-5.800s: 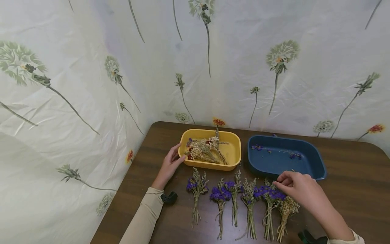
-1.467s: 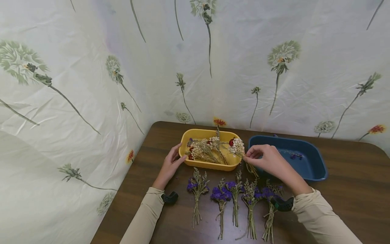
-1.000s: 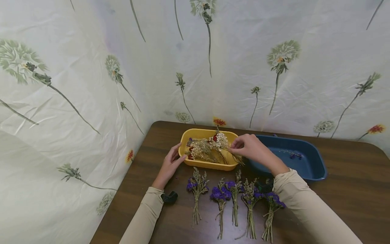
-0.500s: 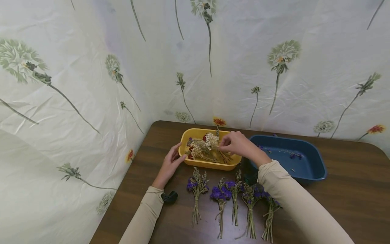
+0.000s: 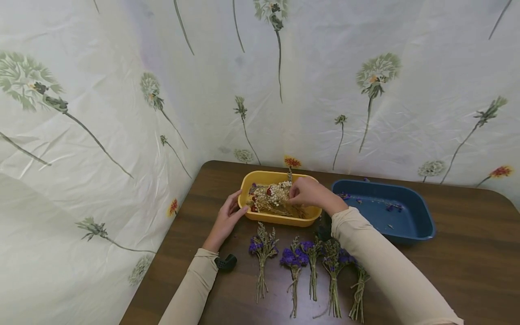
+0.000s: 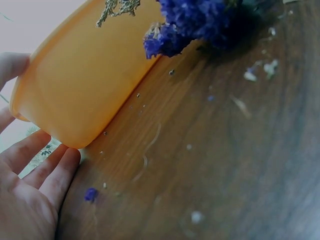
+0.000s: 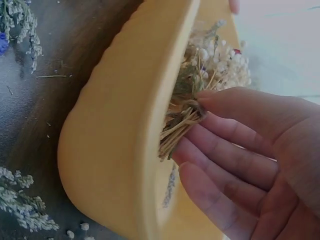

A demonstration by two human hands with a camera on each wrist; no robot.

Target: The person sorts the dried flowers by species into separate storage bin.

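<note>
My right hand [image 5: 310, 194] is over the yellow plastic tub [image 5: 280, 220]. Thumb and fingers pinch a tied bunch of dried flowers [image 7: 182, 125] at its stems, close to the twine. Its cream and red heads [image 5: 278, 192] point left, among other dried bunches in the tub. My left hand [image 5: 227, 219] holds the tub's left end, thumb at the near rim and fingers along the outer wall. In the left wrist view those fingers [image 6: 60, 175] lie against the rounded corner. Part of the tub's right side is hidden behind my right hand.
Several tied bunches with purple flowers [image 5: 294, 257] lie in a row before the tubs, the rightmost partly under my right sleeve [image 5: 373, 248]. A blue tub [image 5: 422, 230] with loose petals stands to the right. Small plant crumbs dot the brown table [image 5: 467, 253]. Flower-printed cloth hangs behind.
My right hand took the pale dried bunch from the row's right end, carried it left over the yellow tub and lowered it among the others. My left hand stayed at the tub.
</note>
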